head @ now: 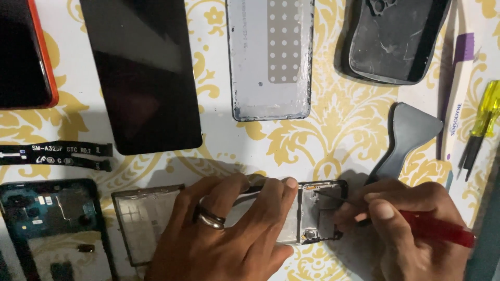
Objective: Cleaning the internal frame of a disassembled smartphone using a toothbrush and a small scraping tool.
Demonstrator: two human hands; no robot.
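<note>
My left hand point(229, 229), with a ring on one finger, presses down on an opened phone body point(320, 213) lying at the bottom centre, holding its frame steady. My right hand point(411, 224) grips a red-handled screwdriver point(442, 229), whose thin tip points into the phone's upper inner part near the camera end. The phone's middle is hidden under my left fingers.
Around lie a black screen panel point(140, 73), a grey back cover point(271, 57), a dark phone case point(396, 39), a grey pry tool point(409, 138), a yellow screwdriver point(484, 119), a white toothbrush point(458, 88), a flex cable point(54, 155), a bare metal frame point(140, 218), another opened phone point(52, 229) and a red-edged phone point(23, 52).
</note>
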